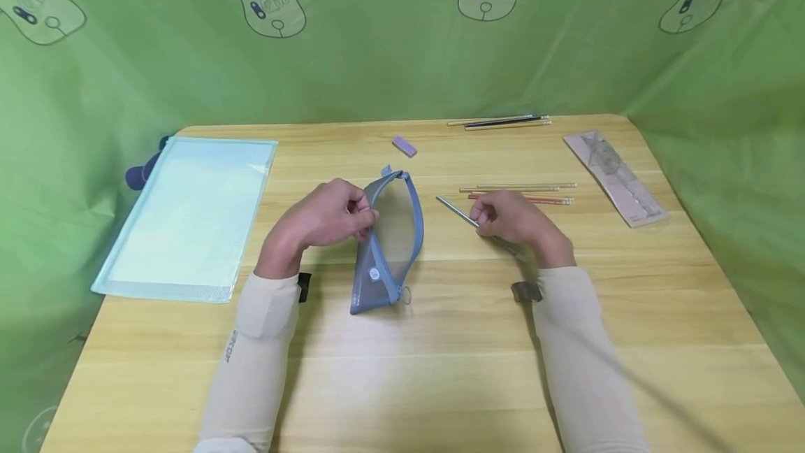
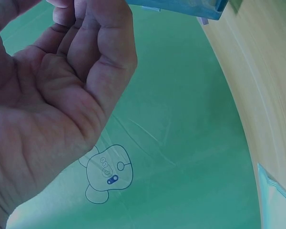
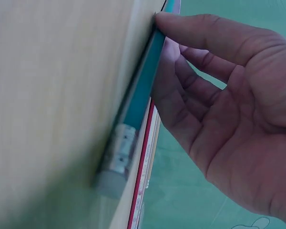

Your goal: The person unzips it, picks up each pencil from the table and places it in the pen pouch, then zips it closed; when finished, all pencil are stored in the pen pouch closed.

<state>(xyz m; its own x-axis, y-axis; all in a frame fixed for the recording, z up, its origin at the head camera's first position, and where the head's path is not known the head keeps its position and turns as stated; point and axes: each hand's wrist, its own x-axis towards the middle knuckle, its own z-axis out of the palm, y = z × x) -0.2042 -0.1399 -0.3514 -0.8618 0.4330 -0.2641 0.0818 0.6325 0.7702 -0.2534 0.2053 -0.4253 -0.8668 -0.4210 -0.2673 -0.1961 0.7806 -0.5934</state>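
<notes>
A blue mesh pouch (image 1: 397,229) is at the middle of the wooden table (image 1: 440,369) in the head view, between the two hands, its mouth gaping. The left hand (image 1: 330,214) pinches its left edge; the right hand (image 1: 516,219) pinches a teal pencil (image 1: 457,211), one end pointing toward the pouch but apart from it. More pencils (image 1: 522,189) lie just beyond.

In the left wrist view, the fingertips run out of frame, near the pouch at the top.

In the right wrist view, thumb and fingers grip the pencil, its metal band below them.
</notes>
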